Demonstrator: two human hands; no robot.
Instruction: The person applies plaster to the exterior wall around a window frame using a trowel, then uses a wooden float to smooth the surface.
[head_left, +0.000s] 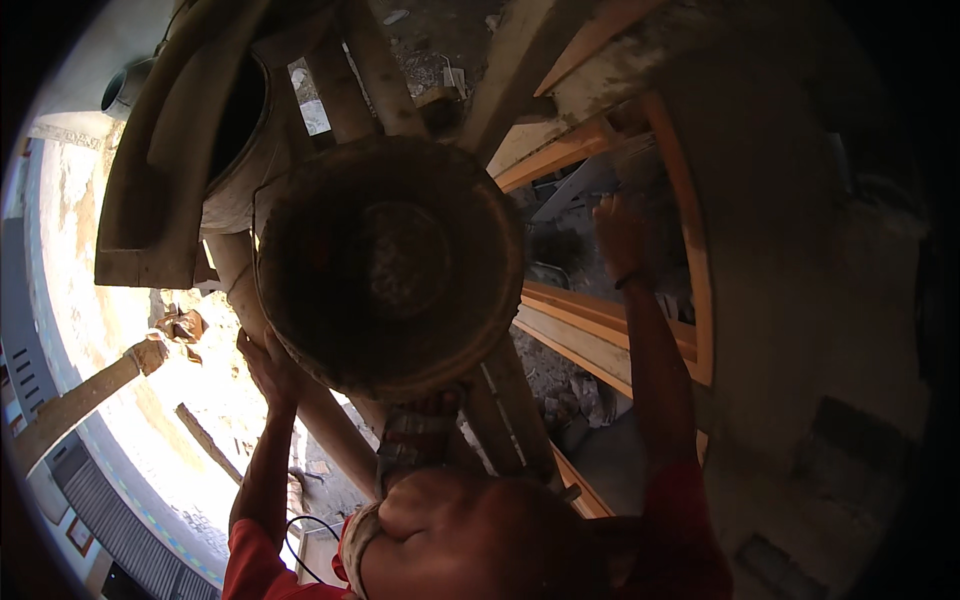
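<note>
A large round, dirt-crusted bucket (390, 265) fills the middle of the head view, its open mouth facing up. A thin wire handle runs along its left side. My left hand (268, 368) grips the bucket's lower left side, fingers pointing upward; part of them is hidden by the rim. Out to the right, beside an orange-brown wooden frame (698, 270), my right hand (618, 235) is raised and closed, with a dark band at the wrist. What it holds, if anything, is too dark to make out. Another hand (432, 402) supports the bucket's near edge from below.
Wooden poles (515, 415) and planks pass beneath and beyond the bucket. Upper left, a curved board (150, 215) stands before a round drum (235, 205). Rubble lies on the ground below. A plain wall (800, 300) rises at right, and a bare head (440, 520) shows at the bottom.
</note>
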